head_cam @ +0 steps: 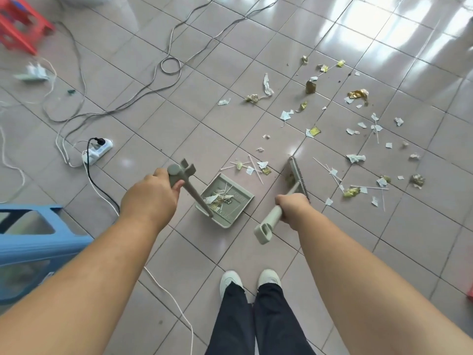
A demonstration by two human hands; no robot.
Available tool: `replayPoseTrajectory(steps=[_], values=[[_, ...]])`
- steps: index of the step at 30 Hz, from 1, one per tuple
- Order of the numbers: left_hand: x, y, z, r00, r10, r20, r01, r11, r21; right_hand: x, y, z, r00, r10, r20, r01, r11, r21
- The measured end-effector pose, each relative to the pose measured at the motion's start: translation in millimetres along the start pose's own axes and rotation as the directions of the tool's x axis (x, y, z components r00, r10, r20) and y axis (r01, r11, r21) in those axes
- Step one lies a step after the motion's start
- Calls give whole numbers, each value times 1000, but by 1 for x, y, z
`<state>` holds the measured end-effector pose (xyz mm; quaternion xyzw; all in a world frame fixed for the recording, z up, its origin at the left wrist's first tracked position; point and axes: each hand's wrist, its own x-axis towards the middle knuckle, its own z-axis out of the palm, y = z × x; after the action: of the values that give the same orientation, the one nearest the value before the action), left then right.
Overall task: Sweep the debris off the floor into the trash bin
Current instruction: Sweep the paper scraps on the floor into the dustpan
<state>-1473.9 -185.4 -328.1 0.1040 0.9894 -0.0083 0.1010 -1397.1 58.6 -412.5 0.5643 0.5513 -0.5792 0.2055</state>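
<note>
Left grip clasps one dustpan handle; right grip clasps one broom, its head pointing away; scraps scattered beyond.

The left hand grips the grey-green plastic dustpan handle, the right hand the matching broom; paper and foil scraps litter the tiled floor

Both my arms reach forward and down, bare to the elbow and beyond, roughly parallel. My left grip sits with its back turned up, fingers curled around a handle top, thumb wrapped over it. My right grip is lower and closer to me, fist closed around a second handle, knuckles up. My legs and feet stand together below.
</note>
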Motion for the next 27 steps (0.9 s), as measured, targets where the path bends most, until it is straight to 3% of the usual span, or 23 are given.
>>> replayPoseTrajectory(steps=[5,8,15,19,27], values=[[18,-2,0,1000,-18,13,18,1000,-13,14,-2,10,999,-16,33,19,997,-75],[28,-1,3,1000,-10,16,11,1000,-22,18,-4,14,997,-32,65,44,977,-208],[38,1,5,999,10,30,-9,1000,-27,-6,8,17,974,2,226,125,827,-548],[39,-3,6,1000,11,25,-10,999,-42,-16,3,10,964,-6,266,135,873,-469],[37,-13,13,1000,-16,26,17,999,-41,2,-25,44,972,-109,208,186,898,-399]])
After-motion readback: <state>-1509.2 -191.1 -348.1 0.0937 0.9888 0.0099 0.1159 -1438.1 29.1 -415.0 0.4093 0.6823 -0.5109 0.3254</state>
